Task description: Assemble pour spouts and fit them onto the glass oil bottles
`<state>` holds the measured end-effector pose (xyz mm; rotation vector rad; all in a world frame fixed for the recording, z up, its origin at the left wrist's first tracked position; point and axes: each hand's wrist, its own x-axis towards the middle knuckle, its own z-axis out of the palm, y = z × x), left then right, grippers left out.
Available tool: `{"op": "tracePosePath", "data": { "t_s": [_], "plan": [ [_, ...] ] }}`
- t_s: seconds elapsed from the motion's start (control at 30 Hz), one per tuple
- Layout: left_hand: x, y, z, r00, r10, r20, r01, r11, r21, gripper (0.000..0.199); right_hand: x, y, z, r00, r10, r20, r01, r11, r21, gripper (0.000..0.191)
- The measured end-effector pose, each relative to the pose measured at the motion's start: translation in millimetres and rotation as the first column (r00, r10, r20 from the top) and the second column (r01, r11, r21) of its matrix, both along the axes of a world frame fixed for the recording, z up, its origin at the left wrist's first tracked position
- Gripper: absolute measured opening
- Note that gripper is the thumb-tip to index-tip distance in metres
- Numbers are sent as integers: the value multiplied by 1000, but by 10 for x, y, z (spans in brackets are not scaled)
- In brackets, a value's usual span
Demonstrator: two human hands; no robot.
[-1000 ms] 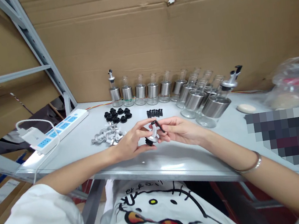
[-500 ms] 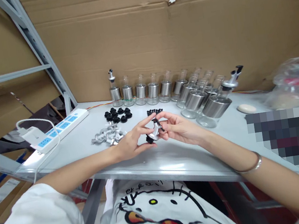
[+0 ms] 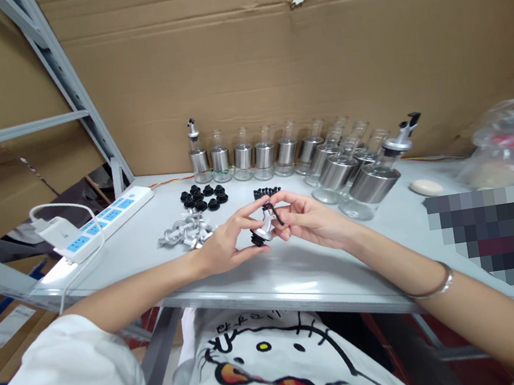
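Observation:
Between my hands is a silver pour spout (image 3: 266,226) with a black ribbed stopper at its lower end and a black flip cap at its top. My left hand (image 3: 228,241) grips the spout's body and stopper between thumb and fingers. At the cap, my right hand (image 3: 306,219) pinches with thumb and fingers. Just beyond them lies a cluster of small black caps (image 3: 266,192). Black stoppers (image 3: 204,197) sit in a group to the left, with a pile of silver spout parts (image 3: 185,231) nearer me.
Glass bottles with metal sleeves (image 3: 264,155) line the back; the leftmost and the front right one carry spouts. A power strip (image 3: 108,223) with a white plug lies at left. At right are a white oval object (image 3: 426,186) and a plastic bag (image 3: 507,138).
The black cap on the spout has tilted slightly under my right fingers. Both hands keep nearly the same place; the whole view has shifted very slightly.

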<state>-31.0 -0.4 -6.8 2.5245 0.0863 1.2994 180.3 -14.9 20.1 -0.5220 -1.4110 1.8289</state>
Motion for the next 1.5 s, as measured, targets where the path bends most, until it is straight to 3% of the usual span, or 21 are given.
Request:
{"op": "tracePosePath", "data": {
  "t_s": [0.33,0.6,1.5],
  "plan": [
    [-7,-15,64,994,105,-14,-104,993,54,33,-27,-25,3,999,-9,-38,10,999,38,27],
    [-15,-11,51,992,128,-17,-127,992,18,34,-7,35,-6,983,-180,-46,180,984,-3,32],
    [-12,-5,46,997,79,-26,-78,997,6,36,-10,16,-27,993,-120,21,120,993,-10,33]
  ]
}}
